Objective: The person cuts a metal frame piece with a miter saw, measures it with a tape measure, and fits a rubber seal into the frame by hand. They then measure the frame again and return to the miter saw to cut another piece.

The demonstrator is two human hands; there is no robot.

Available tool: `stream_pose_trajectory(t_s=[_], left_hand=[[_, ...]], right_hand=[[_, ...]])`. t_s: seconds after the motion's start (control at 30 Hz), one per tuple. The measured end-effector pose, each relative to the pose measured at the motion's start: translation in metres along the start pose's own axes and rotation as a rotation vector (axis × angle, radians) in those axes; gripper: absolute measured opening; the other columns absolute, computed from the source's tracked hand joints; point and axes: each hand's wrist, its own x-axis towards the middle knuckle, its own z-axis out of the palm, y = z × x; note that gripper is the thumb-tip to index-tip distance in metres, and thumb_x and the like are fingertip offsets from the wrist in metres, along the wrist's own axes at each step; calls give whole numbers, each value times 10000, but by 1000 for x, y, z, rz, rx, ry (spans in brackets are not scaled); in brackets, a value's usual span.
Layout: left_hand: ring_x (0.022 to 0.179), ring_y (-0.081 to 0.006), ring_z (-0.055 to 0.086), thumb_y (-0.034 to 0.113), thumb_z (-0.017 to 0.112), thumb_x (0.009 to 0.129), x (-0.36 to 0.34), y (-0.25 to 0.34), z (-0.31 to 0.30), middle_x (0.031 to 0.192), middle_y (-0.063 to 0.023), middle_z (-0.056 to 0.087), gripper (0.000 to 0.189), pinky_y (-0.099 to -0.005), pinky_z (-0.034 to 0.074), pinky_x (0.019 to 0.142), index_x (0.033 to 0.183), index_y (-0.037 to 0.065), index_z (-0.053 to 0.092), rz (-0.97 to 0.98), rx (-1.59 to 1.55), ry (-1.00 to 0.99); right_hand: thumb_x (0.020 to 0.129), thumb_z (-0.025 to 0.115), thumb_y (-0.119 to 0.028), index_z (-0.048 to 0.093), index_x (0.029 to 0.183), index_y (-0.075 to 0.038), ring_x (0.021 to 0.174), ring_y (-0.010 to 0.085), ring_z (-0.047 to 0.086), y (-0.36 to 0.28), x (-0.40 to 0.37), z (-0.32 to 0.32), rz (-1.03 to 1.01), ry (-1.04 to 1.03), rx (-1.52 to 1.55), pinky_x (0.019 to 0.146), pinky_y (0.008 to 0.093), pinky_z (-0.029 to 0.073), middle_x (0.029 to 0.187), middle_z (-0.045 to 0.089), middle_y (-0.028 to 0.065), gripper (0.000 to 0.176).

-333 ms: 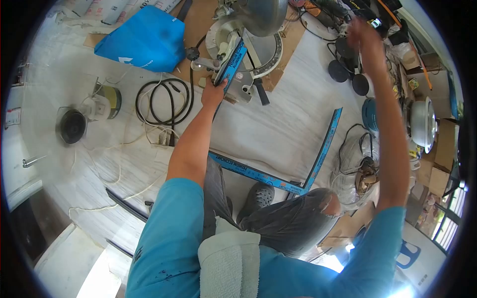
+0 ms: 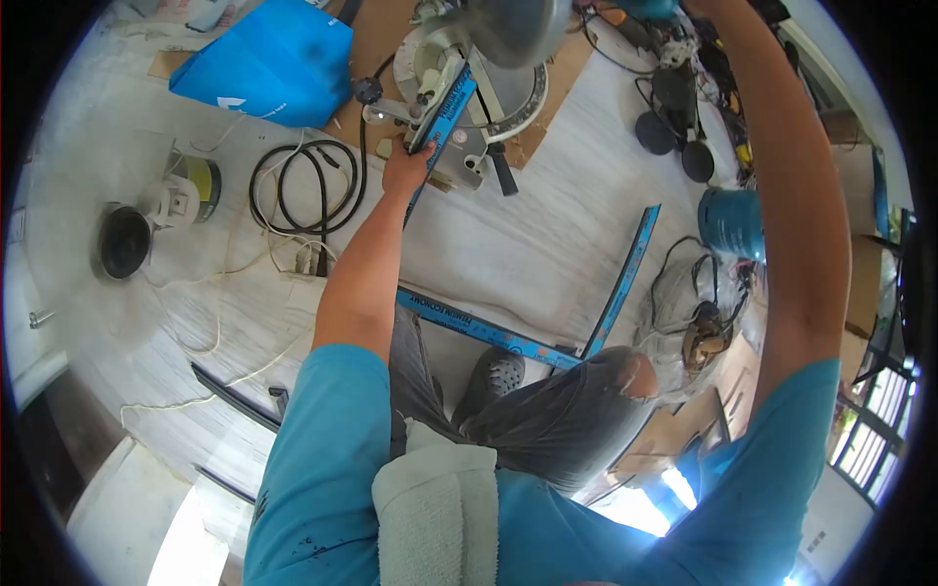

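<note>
My left hand [image 2: 405,166] is closed around a blue-filmed aluminium strip [image 2: 451,112], pressing it against the fence of a miter saw [image 2: 508,122]. The strip reaches under the round metal blade guard [image 2: 513,29], which hangs raised over the saw's base. My right hand [image 2: 700,6] is at the top edge of the view, mostly cut off, with its fingers hidden. Right beside it is a teal object [image 2: 647,9], also cut off. On the floor before my knees, two more blue-filmed strips [image 2: 479,330] meet at a corner.
A blue bag [image 2: 269,68] and a coiled black cable [image 2: 308,190] lie left of the saw. A small fan [image 2: 125,241] stands farther left. Tools and cords crowd the right, near black discs [image 2: 655,134], a teal canister [image 2: 731,223] and a plastic bag [image 2: 699,332]. Dark strips [image 2: 234,398] lie lower left.
My right hand has swung up to the top edge, and the teal object now shows beside it. My left hand keeps its hold on the strip. The view has shifted slightly.
</note>
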Motion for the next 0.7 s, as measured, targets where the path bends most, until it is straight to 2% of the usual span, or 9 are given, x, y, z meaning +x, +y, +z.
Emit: stream_pose_trajectory(t_s=[0.07, 0.17, 0.27, 0.37, 0.47, 0.57, 0.7], left_hand=[[993, -345, 636, 445, 691, 799, 4, -2, -1, 1100, -212, 642, 705, -404, 481, 827, 1302, 17, 443, -49, 25, -10], [906, -339, 663, 451, 691, 799, 19, -16, 7, 1083, -224, 640, 716, -406, 500, 763, 1313, 25, 431, -69, -17, -78], [816, -330, 679, 492, 678, 797, 4, -5, 5, 1007, -223, 658, 732, -412, 508, 712, 1314, 35, 432, 40, 143, 67], [1065, -387, 595, 561, 609, 805, -11, 15, -5, 1110, -217, 636, 750, -468, 466, 867, 1341, 82, 395, -118, 152, -15], [1052, -389, 601, 597, 565, 825, -11, 19, -5, 1107, -207, 642, 750, -472, 471, 858, 1350, 91, 388, -138, 177, -24], [1041, -390, 605, 618, 539, 832, -13, 23, -6, 1102, -203, 645, 749, -472, 472, 849, 1347, 96, 391, -124, 215, 6], [1001, -378, 625, 614, 548, 829, -9, 17, -6, 1049, -197, 661, 736, -464, 475, 824, 1325, 88, 406, -92, 152, 2]], right_hand=[[918, 485, -364, 556, 1180, -16, 972, 269, 604, 21, 0, -2, -67, -139, -66, 833, 392, 495, 1101, 608, 158, 441], [911, 476, -398, 576, 1154, -33, 941, 252, 603, 24, -22, 29, 46, -58, -184, 812, 343, 492, 1073, 614, 149, 450], [899, 454, -452, 570, 1180, -51, 950, 252, 601, 74, -10, 41, 166, -2, 516, 836, 340, 468, 1088, 610, 152, 504], [898, 410, -492, 575, 1170, -62, 937, 249, 597, 65, -24, 60, 237, 250, 347, 849, 353, 447, 1084, 607, 151, 535], [902, 390, -499, 575, 1159, -58, 928, 253, 598, 79, -23, 65, 134, 260, 281, 860, 377, 438, 1044, 614, 153, 542], [906, 379, -499, 573, 1153, -55, 921, 246, 596, 69, -30, 65, 216, 213, 346, 856, 374, 440, 1037, 610, 156, 544], [904, 373, -505, 569, 1159, -47, 935, 251, 596, 78, -23, 63, 171, 150, 398, 872, 378, 437, 1065, 602, 162, 560]])
